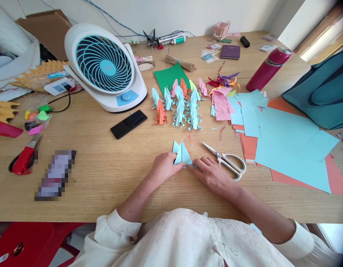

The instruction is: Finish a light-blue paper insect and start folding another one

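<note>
A light blue folded paper piece (182, 154) with two upright points lies on the wooden table (104, 174) in front of me. My left hand (164, 167) pinches its left lower corner with closed fingers. My right hand (211, 174) presses and grips its right lower edge. White-handled scissors (228, 161) lie just right of my right hand. Several finished origami figures (178, 105), mostly light blue with orange and pink ones, stand in rows beyond the piece.
Light blue and orange paper sheets (288, 148) spread at right. A white and blue fan (104, 66) stands at back left, a black phone (128, 124) in front of it. A red bottle (268, 68), a teal bag (324, 92) and red cutters (23, 159) lie around.
</note>
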Demonstrator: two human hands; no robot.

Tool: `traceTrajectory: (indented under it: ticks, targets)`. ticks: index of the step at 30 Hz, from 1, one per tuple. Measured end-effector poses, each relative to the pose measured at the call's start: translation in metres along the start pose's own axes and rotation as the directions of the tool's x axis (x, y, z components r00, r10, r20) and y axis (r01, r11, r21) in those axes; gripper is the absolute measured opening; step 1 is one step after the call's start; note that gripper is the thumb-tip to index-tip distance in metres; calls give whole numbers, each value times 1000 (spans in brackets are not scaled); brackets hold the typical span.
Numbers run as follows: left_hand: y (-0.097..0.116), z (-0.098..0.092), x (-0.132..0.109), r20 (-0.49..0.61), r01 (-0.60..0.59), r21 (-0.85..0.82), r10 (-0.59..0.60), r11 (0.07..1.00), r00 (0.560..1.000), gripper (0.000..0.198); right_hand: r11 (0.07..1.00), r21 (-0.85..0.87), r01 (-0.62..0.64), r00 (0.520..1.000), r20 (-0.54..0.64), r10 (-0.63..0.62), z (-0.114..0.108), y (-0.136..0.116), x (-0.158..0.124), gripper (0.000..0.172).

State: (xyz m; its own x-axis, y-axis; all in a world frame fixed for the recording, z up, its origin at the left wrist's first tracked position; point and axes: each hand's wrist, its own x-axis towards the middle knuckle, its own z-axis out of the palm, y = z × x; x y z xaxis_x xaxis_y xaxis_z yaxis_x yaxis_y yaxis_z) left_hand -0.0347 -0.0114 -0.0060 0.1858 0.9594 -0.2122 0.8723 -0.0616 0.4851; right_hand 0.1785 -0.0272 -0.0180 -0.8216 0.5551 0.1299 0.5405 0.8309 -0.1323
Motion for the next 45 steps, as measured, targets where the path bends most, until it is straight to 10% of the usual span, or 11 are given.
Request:
traceTrajectory:
  ticks: [26, 36, 45]
  targets:
    - [6, -2, -7, 88, 15, 34, -18, 999, 996, 27, 955, -279, -99, 995, -13, 100, 4, -9, -1, 31]
    - [8, -6, -21, 124, -125, -309, 170, 943, 978, 27, 968, -245, -43, 999, -33, 37, -1, -10, -1, 32]
    - [-1, -16, -26, 308, 49, -672, 219, 739, 926, 48, 993, -115, -30, 1000, 3, 30, 0, -10, -7, 29]
